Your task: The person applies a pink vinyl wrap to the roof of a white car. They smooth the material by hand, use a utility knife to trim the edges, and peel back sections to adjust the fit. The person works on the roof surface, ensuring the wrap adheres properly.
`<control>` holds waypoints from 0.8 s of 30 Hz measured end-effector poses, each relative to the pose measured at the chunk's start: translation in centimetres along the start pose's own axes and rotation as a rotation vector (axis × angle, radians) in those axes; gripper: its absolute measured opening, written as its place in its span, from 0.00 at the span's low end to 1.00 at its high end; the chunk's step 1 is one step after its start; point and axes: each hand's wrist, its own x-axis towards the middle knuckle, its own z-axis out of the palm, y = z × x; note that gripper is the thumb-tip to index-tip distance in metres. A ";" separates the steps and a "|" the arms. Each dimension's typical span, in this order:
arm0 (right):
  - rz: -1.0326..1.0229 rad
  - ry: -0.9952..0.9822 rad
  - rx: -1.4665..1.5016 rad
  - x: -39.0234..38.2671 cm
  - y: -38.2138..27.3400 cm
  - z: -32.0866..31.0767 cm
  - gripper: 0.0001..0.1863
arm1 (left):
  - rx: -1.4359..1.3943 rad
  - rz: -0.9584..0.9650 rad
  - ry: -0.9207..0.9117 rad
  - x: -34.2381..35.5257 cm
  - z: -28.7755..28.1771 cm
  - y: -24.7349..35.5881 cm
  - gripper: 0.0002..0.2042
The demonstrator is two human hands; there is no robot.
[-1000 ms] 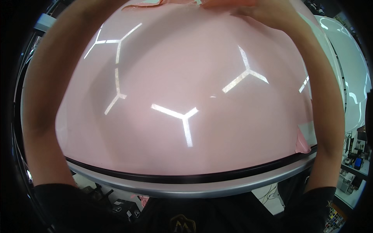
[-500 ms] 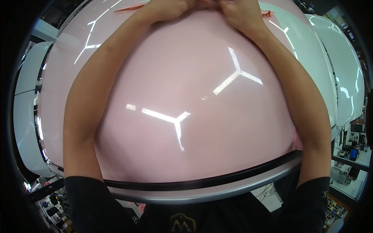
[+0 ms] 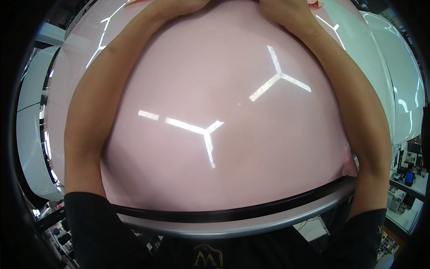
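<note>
Both my arms reach far over a glossy pink film [image 3: 179, 170], which lies smooth across a broad curved car panel [image 3: 380, 85], pale and bare at the right. At the top edge of the picture, my left hand [image 3: 190, 5] is over the film's far part, its fingers cut off. My right hand [image 3: 282, 10] is level with it, a little to the right, and its fingers are also out of the picture. Folded film edges [image 3: 316, 4] stick up beyond the right wrist. A loose pink flap [image 3: 350, 163] hangs at the near right corner, beside my right forearm.
A black and grey curved edge [image 3: 233, 216] runs along the panel's near side, close to my body. Another pale car part [image 3: 33, 130] stands at the left, and a further one [image 3: 407, 85] at the right. Cluttered benches [image 3: 410, 184] show at the lower right.
My hands have shifted farther away and apart, so their fingers left the picture. My elbows have spread slightly outward. The light reflections on the film have shifted a little.
</note>
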 end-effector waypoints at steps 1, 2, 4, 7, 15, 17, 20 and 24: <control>-0.015 0.006 0.005 0.0 0.0 -0.1 0.11 | -0.019 -0.008 0.011 0.0 0.3 0.2 0.09; 0.013 0.000 0.001 0.0 0.0 -0.1 0.11 | -0.039 -0.016 0.023 0.0 0.6 0.5 0.08; 0.061 -0.012 -0.006 0.2 -0.3 -0.1 0.12 | 0.024 0.036 0.039 0.0 0.4 0.9 0.07; 0.051 -0.013 0.011 0.2 -0.3 -0.3 0.13 | 0.242 0.132 0.020 0.1 -0.5 1.1 0.07; -0.139 0.102 -0.115 0.2 2.0 -0.6 0.13 | 0.418 0.175 0.086 -0.4 -0.7 1.2 0.11; -0.077 -0.097 -0.170 -0.4 0.9 -1.1 0.12 | 0.472 0.167 0.108 -1.0 -0.7 0.4 0.13; -0.310 -0.222 -0.303 -1.2 0.8 -3.4 0.17 | 0.809 0.323 0.169 -1.6 -0.3 1.5 0.13; -0.094 -0.215 -0.444 -3.2 1.1 -10.0 0.25 | 0.178 0.151 0.412 -1.2 -5.6 5.8 0.15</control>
